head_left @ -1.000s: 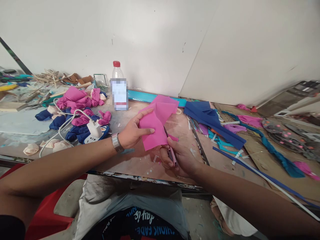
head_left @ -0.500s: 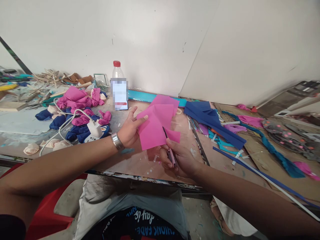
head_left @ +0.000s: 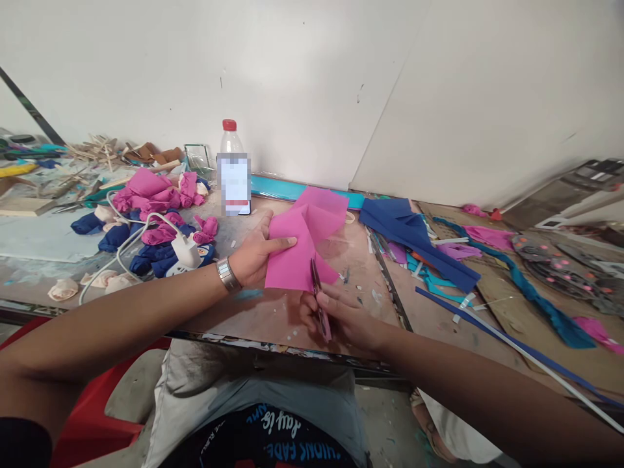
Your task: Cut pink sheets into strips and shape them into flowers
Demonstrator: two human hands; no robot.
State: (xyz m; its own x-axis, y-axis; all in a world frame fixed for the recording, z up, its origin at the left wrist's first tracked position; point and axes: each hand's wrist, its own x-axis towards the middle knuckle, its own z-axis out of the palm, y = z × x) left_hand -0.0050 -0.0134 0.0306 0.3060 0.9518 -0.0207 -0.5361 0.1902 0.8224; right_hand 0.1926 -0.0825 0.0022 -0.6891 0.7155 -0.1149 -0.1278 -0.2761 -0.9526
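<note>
While the right hand [head_left: 351, 322] grips a pair of scissors [head_left: 316, 276] by the handles, blades pointing away from the body, the left hand [head_left: 256, 257] pinches the pink cloth [head_left: 290, 266], thumb on top. Cloth position: above the near part of the bench [head_left: 263, 318], its lower right side at the blades, a flap spreading out beyond them. Whether the blades are parted: cannot tell.

Handling, judged by eye: very light, thin, limp but papery enough to keep a crease; little slip expected, though it would fold or tear if pulled hard. Best hold: flat pinch near the left edge, fingers clear of the blades, sheet kept slightly taut.

Farther out, left: white charger [head_left: 186, 250] and looping cable [head_left: 117, 257] among bundled cloth [head_left: 146, 185]; the loops could snag the left forearm. Right: folded blue cloth [head_left: 414, 234] over scraps, apart from the scissors.

Behind the work: another pink piece [head_left: 334, 208], partly covered, easily caught up with the held one. Farther still: a phone [head_left: 234, 182] standing upright in front of a red-capped bottle [head_left: 231, 140]; a bump might topple it.
</note>
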